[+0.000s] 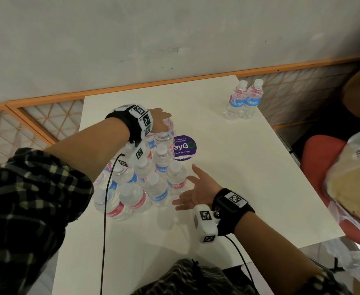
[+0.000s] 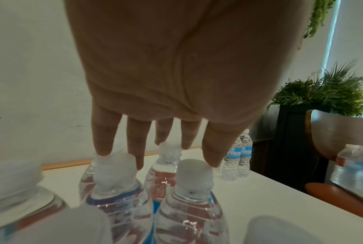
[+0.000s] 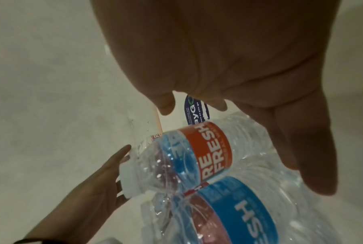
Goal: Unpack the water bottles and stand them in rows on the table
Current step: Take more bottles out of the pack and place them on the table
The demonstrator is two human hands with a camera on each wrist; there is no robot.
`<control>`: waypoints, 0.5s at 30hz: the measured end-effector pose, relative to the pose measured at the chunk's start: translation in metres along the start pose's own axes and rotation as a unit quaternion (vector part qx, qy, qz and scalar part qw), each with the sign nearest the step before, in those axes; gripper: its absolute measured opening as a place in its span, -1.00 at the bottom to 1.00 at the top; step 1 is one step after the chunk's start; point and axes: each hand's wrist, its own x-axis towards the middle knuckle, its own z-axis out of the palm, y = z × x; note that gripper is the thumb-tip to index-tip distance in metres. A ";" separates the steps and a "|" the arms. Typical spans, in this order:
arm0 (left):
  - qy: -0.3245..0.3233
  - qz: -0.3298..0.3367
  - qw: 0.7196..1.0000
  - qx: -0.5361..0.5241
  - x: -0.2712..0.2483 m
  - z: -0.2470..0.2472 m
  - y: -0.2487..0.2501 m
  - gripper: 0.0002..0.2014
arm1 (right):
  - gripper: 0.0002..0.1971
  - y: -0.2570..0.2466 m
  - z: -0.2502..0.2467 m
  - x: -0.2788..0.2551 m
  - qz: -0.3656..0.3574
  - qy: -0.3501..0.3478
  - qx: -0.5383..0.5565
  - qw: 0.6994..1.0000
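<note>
A tight cluster of clear water bottles [image 1: 153, 188] with red and blue labels stands on the left half of the white table [image 1: 238, 177]. My left hand [image 1: 161, 120] hovers over the far end of the cluster. In the left wrist view its straight, spread fingers [image 2: 138, 140] point down and touch the white caps of the bottles [image 2: 118, 198]. My right hand [image 1: 193, 192] is spread flat, palm toward the cluster's right side, beside the nearest bottle [image 3: 208, 148]; it holds nothing. Two more bottles [image 1: 244, 101] stand side by side at the table's far right corner.
A round purple sticker [image 1: 185, 147] lies on the table just right of the cluster. A red chair [image 1: 319, 158] stands off the right edge, with crumpled plastic wrap [image 1: 356, 188] over it. A wall with an orange rail runs behind. Potted plants [image 2: 322, 92] stand beyond the far corner.
</note>
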 end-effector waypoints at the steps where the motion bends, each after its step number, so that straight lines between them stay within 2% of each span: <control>1: 0.000 0.000 1.000 -0.010 0.002 0.002 -0.002 -0.39 | -0.20 0.001 -0.001 0.001 0.000 -0.002 -0.002 1.000; 5: -0.013 -0.006 1.000 -0.025 0.039 0.017 -0.026 -0.11 | -0.48 0.009 0.017 0.002 -0.005 -0.027 -0.053 0.998; 7: -0.025 -0.014 0.999 -0.026 0.009 0.003 -0.010 -0.06 | -0.49 0.010 0.021 0.003 -0.007 -0.035 -0.066 0.997; 8: -0.013 -0.011 0.999 -0.040 -0.010 -0.004 0.002 -0.08 | -0.45 0.009 0.018 0.003 -0.008 -0.031 -0.070 0.997; 10: 0.016 -0.002 0.998 -0.061 -0.032 -0.013 0.022 -0.29 | -0.30 0.005 0.008 -0.001 -0.018 -0.006 -0.065 0.998; 12: 0.040 0.024 0.995 -0.084 -0.044 -0.022 0.038 -0.37 | -0.23 -0.005 -0.010 -0.015 -0.051 0.034 -0.071 0.996; 15: 0.062 0.107 0.987 -0.103 -0.057 -0.032 0.077 -0.39 | -0.42 -0.027 -0.051 -0.056 -0.137 0.107 -0.134 0.976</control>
